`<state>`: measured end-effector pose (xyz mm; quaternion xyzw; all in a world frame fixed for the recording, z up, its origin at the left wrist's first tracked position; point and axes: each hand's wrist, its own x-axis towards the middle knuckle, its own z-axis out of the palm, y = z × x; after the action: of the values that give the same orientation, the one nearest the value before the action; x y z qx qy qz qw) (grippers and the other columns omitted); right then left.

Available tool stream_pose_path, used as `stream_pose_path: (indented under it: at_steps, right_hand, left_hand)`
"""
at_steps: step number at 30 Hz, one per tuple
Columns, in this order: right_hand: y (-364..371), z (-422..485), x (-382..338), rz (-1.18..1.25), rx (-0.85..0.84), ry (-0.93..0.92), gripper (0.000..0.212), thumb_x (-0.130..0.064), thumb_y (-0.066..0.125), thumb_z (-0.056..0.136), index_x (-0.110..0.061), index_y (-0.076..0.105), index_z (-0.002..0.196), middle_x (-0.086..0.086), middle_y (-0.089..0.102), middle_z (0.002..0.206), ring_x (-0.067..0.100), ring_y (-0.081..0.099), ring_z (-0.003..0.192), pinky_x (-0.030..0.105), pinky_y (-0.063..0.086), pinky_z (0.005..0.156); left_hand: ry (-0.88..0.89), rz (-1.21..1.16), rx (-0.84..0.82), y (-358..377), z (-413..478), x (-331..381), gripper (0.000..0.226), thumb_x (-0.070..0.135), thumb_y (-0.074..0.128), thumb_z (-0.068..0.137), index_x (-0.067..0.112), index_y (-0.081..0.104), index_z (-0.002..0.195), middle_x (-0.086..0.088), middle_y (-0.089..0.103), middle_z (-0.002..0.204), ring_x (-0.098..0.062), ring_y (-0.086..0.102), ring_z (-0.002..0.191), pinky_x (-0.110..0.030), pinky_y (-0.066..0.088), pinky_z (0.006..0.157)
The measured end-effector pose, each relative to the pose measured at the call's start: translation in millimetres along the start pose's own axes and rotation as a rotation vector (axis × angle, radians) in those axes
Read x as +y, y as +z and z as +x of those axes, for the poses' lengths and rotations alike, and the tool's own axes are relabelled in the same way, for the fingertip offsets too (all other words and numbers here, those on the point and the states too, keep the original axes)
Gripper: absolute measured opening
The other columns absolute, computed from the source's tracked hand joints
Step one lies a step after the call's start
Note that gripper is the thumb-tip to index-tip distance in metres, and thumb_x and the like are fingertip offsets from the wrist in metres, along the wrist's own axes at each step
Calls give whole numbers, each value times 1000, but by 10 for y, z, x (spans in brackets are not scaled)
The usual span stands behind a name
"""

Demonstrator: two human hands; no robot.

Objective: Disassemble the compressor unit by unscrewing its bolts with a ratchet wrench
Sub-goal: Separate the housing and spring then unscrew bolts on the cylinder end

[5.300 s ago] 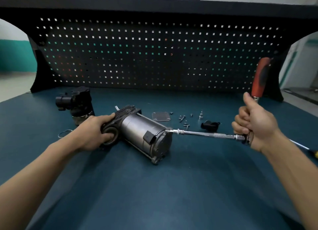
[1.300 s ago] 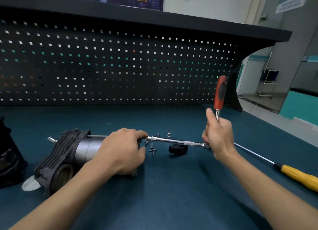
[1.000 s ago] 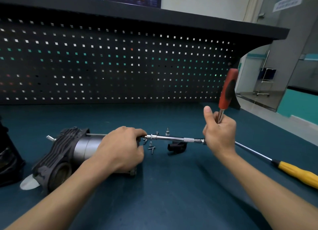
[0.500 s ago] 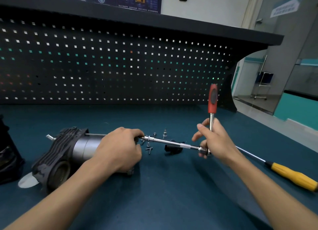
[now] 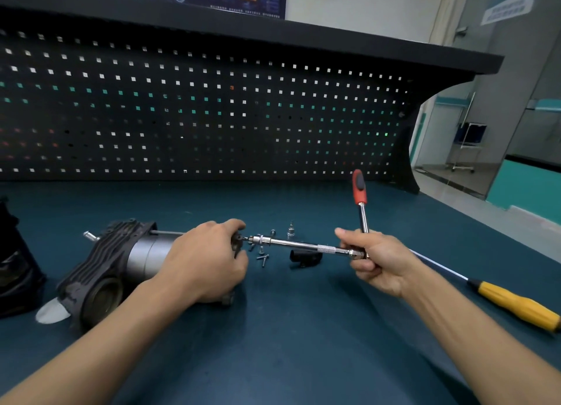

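compressor (image 5: 145, 257) end — beneath left hand (image 5: 206, 262)

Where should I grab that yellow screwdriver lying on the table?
It's probably best to take the yellow screwdriver by its thick handle, coming down from above on the right side. It lies flat on the table, the handle has bare table around it, and the thin shaft points toward the right hand, which grips the ratchet wrench.
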<state>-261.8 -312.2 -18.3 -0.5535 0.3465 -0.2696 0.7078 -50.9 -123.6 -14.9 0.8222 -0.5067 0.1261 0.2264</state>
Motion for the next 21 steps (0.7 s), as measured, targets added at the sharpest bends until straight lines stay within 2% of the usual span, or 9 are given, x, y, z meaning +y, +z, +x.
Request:
stream_pose_path:
  at_steps: [3, 6, 8, 10, 12, 14, 17, 21]
  right_hand:
    - [2, 17, 67, -37, 37, -100, 48, -23, 85, 69, -21, 37, 64, -1, 38, 58, 9, 26, 39, 19, 19, 35]
    - [-9, 67, 143, -82, 120, -290, 51, -12, 84, 76, -20, 38, 57, -1, 35, 55, 12, 28, 43, 21, 26, 37]
    - [1, 81, 162, -211, 190, -489, 52, -12, 85, 77, -22, 41, 52, 2, 44, 54, 15, 36, 45, 24, 34, 41]
    - [14, 100, 179, -345, 260, -761, 51, -10, 85, 77, -20, 42, 52, 3, 54, 55, 13, 48, 49, 23, 46, 52]
    - [15, 113, 216, -406, 290, -1009, 48, -9, 84, 77, -14, 43, 53, 2, 56, 58, 10, 52, 53, 17, 47, 59]
    - [7, 117, 262, -468, 290, -1139, 39, -15, 80, 78, -8, 48, 56, 2, 55, 60, 9, 50, 55, 15, 43, 59]
    - [20, 92, 288, -480, 253, -1012, 30, -29, 72, 83, -10, 62, 62, -3, 57, 60, 6, 50, 56, 17, 40, 58]
    - [5, 75, 215, -431, 193, -756, 55, -50, 63, 84, -1, 57, 60, -3, 45, 50, 11, 39, 47, 19, 34, 48]
  left_hand:
    - [7, -2, 5, -7, -17, -7, 43, 44, 52, 87, 38, 53, 129, 5, 61, 111, -19, 55, 111, -31, 43, 82]
    - [12, -7, 5, -16, -25, -1, 41, 45, 51, 86, 39, 54, 127, 5, 62, 111, -19, 56, 110, -31, 44, 82]
    - [14, -17, 10, -20, -22, 2, 41, 45, 51, 86, 39, 55, 126, 5, 62, 111, -19, 57, 110, -32, 46, 84]
    - [17, -28, 14, -19, -19, -3, 41, 45, 51, 86, 38, 56, 125, 5, 62, 110, -19, 57, 110, -31, 46, 84]
    - [18, -35, 18, -15, -22, -6, 40, 46, 52, 86, 38, 57, 124, 6, 61, 107, -18, 56, 108, -30, 45, 83]
    - [16, -37, 25, -11, -21, 2, 39, 46, 51, 86, 39, 57, 124, 6, 59, 104, -17, 55, 108, -30, 43, 81]
    - [17, -43, 26, -8, -26, 7, 38, 46, 52, 86, 38, 57, 123, 9, 52, 96, -17, 55, 106, -29, 41, 78]
    - [43, -62, 15, -15, -27, -1, 39, 45, 53, 87, 41, 56, 126, 17, 41, 83, -14, 53, 108, -28, 40, 78]
